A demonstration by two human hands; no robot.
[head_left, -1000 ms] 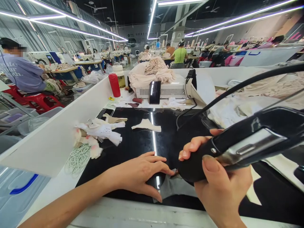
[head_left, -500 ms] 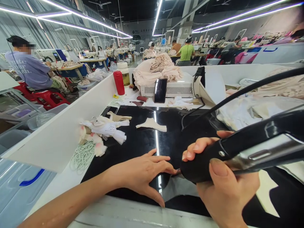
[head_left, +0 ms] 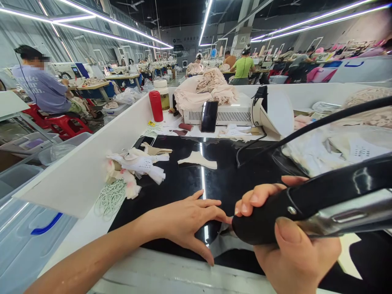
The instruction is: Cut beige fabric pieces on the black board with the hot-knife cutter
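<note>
My left hand lies with spread fingers over the glossy black work surface. One of its fingertips reaches right up to the rounded end of a black corded hand tool. My right hand is wrapped round that tool, thumb near its silver metal lever. Under the tool's end lies a thin grey, see-through sheet, partly hidden by my hands. Ahead of my left hand is a cream cut piece; another cream piece shows beyond my right wrist.
White fabric pieces and a tangle of pale green cord lie at left. A red bottle, a phone and a vented white box stand at the back. A thick black cable arches at right. A low white wall edges the table.
The whole view has shifted slightly to the right in frame. The tool's handle now sits a little lower, with my right hand still round it. My left hand stays spread.
</note>
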